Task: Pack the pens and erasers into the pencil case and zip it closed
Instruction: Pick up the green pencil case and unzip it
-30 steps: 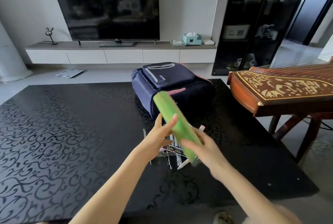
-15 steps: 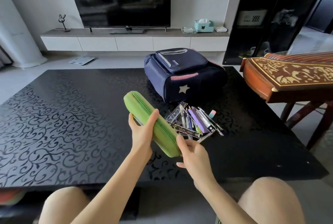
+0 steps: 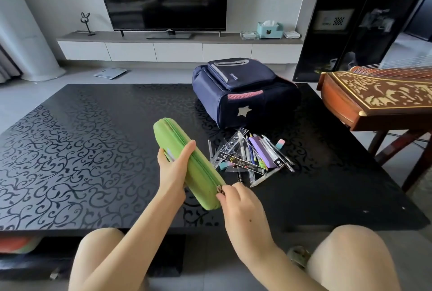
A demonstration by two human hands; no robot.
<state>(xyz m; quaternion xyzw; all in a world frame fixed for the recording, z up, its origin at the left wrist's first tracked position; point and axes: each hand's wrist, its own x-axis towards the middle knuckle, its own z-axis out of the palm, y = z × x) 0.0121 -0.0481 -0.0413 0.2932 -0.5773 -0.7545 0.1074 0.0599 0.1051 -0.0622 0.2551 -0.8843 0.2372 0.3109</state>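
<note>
Right hand [image 3: 240, 206] is pinching the zipper pull [image 3: 219, 189] at the near end of the pencil case [image 3: 180, 143]. The zip is looking fully closed, so I'd judge this as the opening step. Left hand [image 3: 174, 171] is gripping the case mid-length, zip edge up, over the desk [image 3: 93, 150].

Tip: pull along the zip line toward the case's far end, with the left hand bracing against the tug.

Pens [image 3: 254, 157] and erasers [image 3: 280, 143] are lying piled just right of the case, unpacked. Backpack [image 3: 243, 94] is sitting beyond the case, to the right.
</note>
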